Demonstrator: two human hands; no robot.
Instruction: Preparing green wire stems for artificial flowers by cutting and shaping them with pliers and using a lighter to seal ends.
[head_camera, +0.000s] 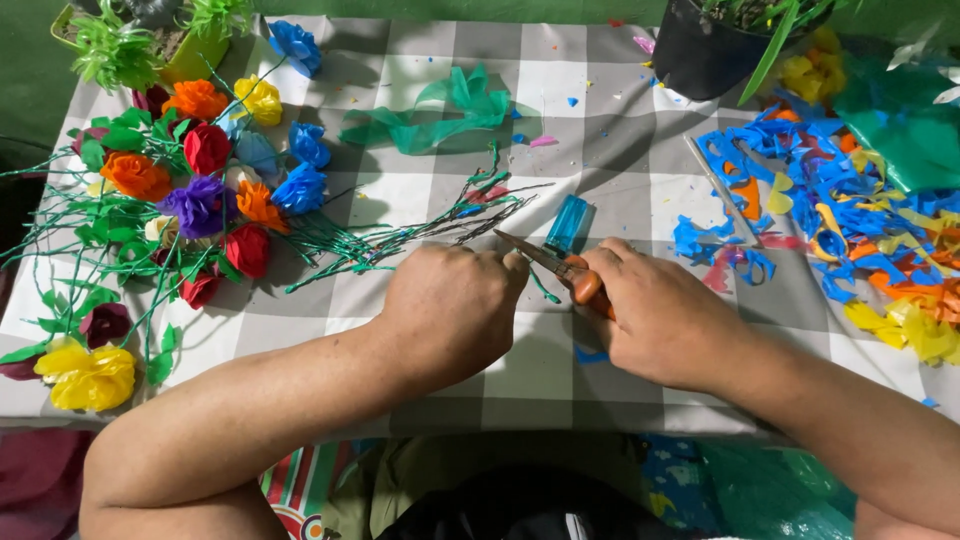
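scissors (550, 262) in right hand (655, 315) — blades pointing left

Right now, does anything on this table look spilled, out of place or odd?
Yes: paper scraps, blue, orange and yellow, lie strewn over the right side of the checked tablecloth, with small flecks scattered further along it. The right hand holds orange-handled scissors; the left hand is a closed fist beside them.
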